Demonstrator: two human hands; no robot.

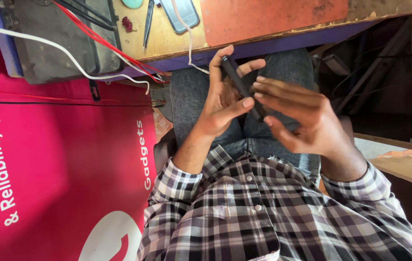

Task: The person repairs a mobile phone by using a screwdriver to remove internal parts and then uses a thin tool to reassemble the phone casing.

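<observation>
Wooden workbench (167, 41) – tweezers (147, 24), phone (180, 13), orange mat (268, 17), white cable (189, 46).

We see only the edge of the dark phone (238, 86); our right hand (302, 118) hides its lower end; the second phone (180, 13) is cropped above.

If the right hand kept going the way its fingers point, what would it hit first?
Likely the dark phone held in the left hand: the right hand points its fingertips at it, apparently touching already, though depth is unclear.
</observation>
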